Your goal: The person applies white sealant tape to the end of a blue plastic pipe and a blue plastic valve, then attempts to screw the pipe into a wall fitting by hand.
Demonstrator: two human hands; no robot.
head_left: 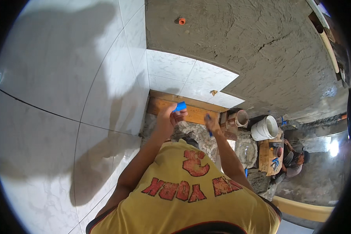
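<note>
My left hand [171, 118] is closed around a short bright blue plastic piece [179, 106], its end sticking up past the fingers. My right hand [213, 125] is closed on a slim dark-blue object [210, 133] whose ends show above and below the fist; its kind is unclear. Both hands are apart, in front of an orange-brown wooden board [197, 114] lying along the foot of the far wall. Above that board, white marbled wall tiles [173, 67] cover the lower part of the wall. A small tan scrap [213, 93] shows against the tiles.
Large white tiles [101, 66] cover the left wall. Rough grey mortar [230, 31] coats the far wall around an orange pipe fitting [181, 21]. To the right stand a pale bucket [264, 128], a smaller bucket [241, 117] and a wooden platform [265, 156]. Another person [294, 163] is beyond.
</note>
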